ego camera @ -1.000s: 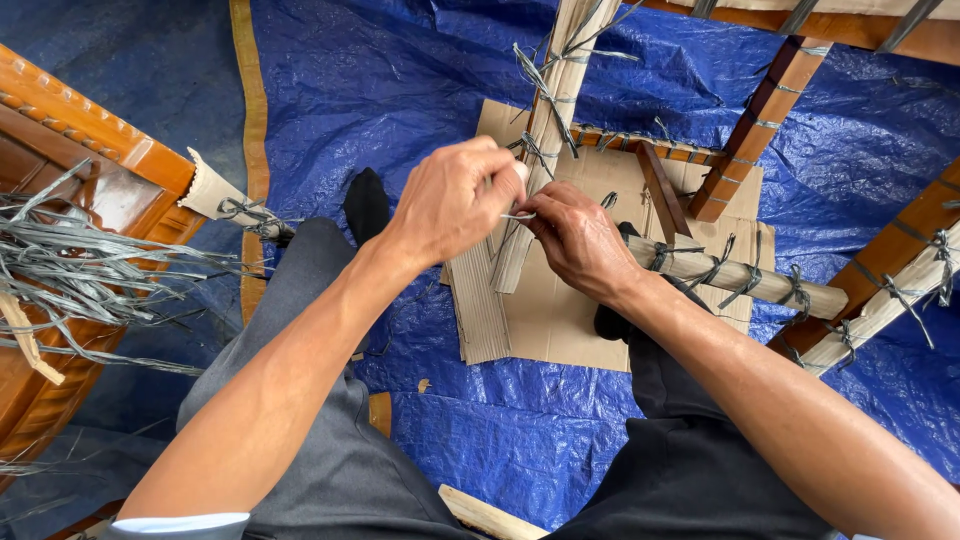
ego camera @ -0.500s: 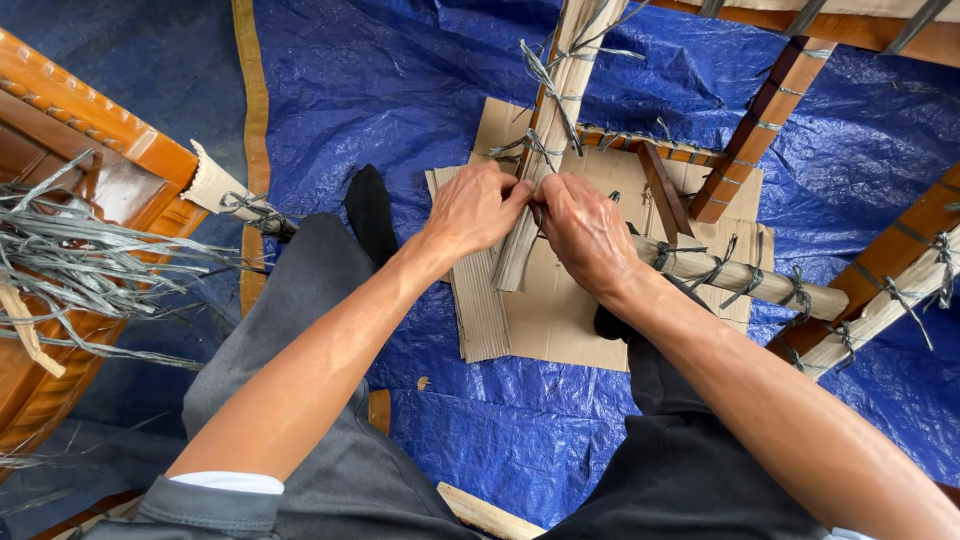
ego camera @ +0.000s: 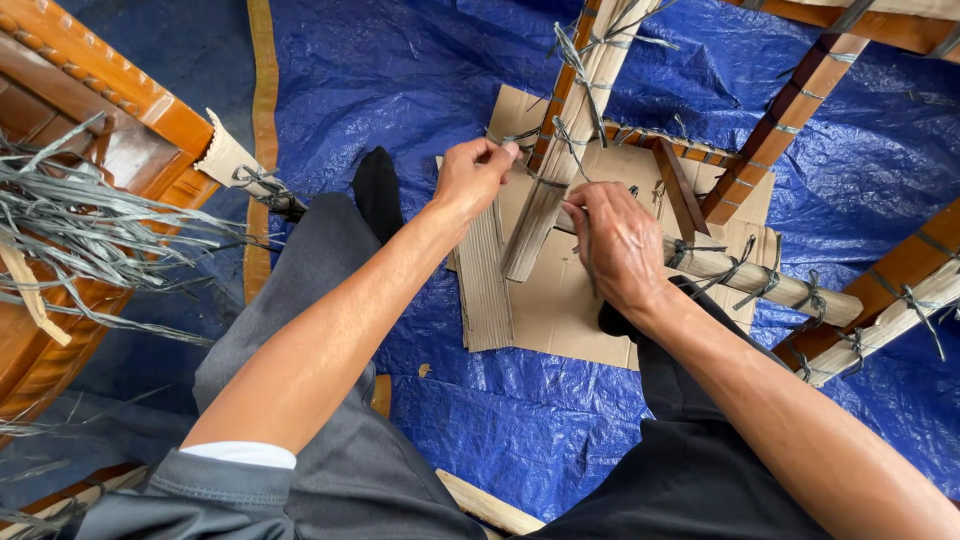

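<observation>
My left hand (ego camera: 472, 178) pinches one end of a grey plastic strap (ego camera: 522, 140) and pulls it left of a cardboard-wrapped wooden chair leg (ego camera: 570, 130). My right hand (ego camera: 618, 240) grips the strap's other end, which hangs down over its fingers, just right of the same leg. The strap runs around the cardboard wrapping on the leg. A second wrapped leg (ego camera: 760, 280), tied with several grey straps, lies under my right wrist. Both hands are close together over a flat cardboard sheet (ego camera: 560, 310).
A blue tarp (ego camera: 400, 90) covers the floor. A bundle of loose grey straps (ego camera: 90, 230) lies on carved wooden furniture (ego camera: 80, 90) at the left. More brown wooden rails with straps (ego camera: 790, 100) stand at the right. My legs in dark trousers stretch forward.
My hands have drawn apart: the left has pulled the strap end up and to the left, the right has moved down and right along the leg.
</observation>
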